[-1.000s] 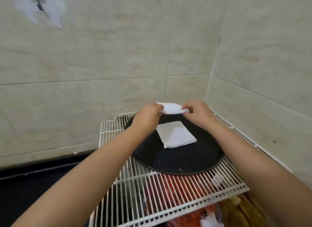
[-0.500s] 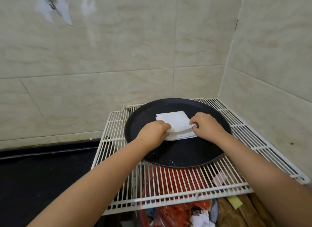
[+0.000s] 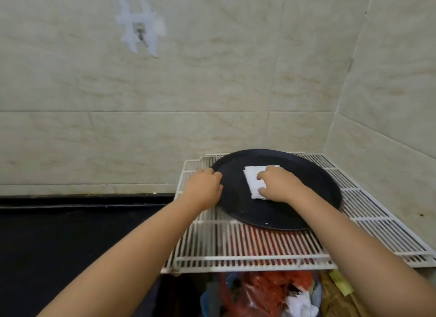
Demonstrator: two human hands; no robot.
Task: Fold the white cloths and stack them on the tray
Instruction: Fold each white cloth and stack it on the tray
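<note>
A round black tray (image 3: 280,212) lies on a white wire rack (image 3: 238,250) in the tiled corner. On the tray sits a small stack of folded white cloths (image 3: 253,179). My right hand (image 3: 277,185) rests on top of the stack and presses it down, covering its right part. At the tray's left rim is my left hand (image 3: 203,186), its fingers curled over the edge and holding it.
Tiled walls close in behind and on the right. A black counter (image 3: 70,241) runs to the left of the rack. Below the rack's front edge is a bag of red and white items (image 3: 269,290). A taped hook (image 3: 140,32) hangs on the wall.
Both hands lowered a folded cloth onto the one lying on the tray. My left hand then let go and moved left to the tray's rim, while my right hand stayed on the stack.
</note>
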